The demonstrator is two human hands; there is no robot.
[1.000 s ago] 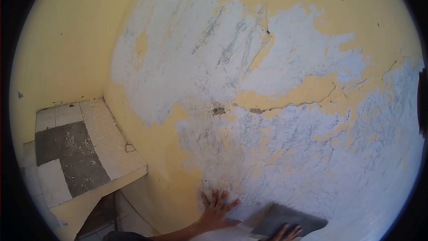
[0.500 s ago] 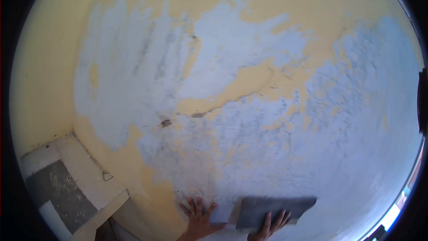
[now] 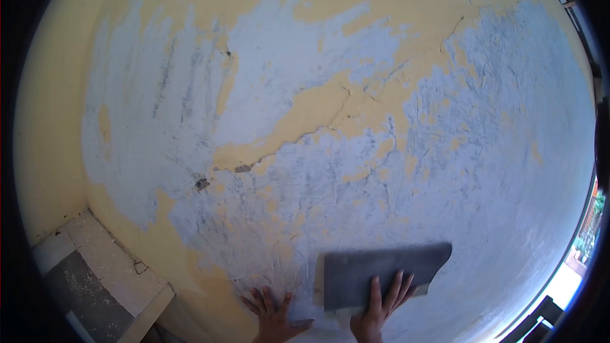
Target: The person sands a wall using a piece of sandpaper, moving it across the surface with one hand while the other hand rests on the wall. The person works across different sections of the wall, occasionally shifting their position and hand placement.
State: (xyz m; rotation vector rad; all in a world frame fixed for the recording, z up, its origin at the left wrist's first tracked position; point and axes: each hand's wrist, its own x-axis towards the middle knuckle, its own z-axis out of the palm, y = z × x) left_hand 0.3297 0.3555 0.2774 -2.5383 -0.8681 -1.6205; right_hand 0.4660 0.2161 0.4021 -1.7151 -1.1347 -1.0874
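Note:
My left hand (image 3: 273, 314) rests on the lower part of the wall (image 3: 267, 89), its fingers spread and nothing in it. To its right, my right hand (image 3: 381, 308) presses a dark grey rectangular sheet (image 3: 381, 267) against the wall, with the fingers lying over the sheet's lower half. The sheet's upper right corner curls, and a paler layer shows along its lower and left edges. Yellow paint and pale blue-grey patches cover the wall, with cracks and a small dark hole (image 3: 201, 184) left of centre.
At the lower left is a ledge (image 3: 121, 260) with a dark grey panel (image 3: 89, 292) and a small wire loop (image 3: 140, 267) near its edge. A bright opening (image 3: 565, 282) shows at the lower right, with a dark frame.
My right hand and the dark sheet have moved up the wall. My left hand stays flat on the wall. The view has shifted, so the wall patches appear farther left.

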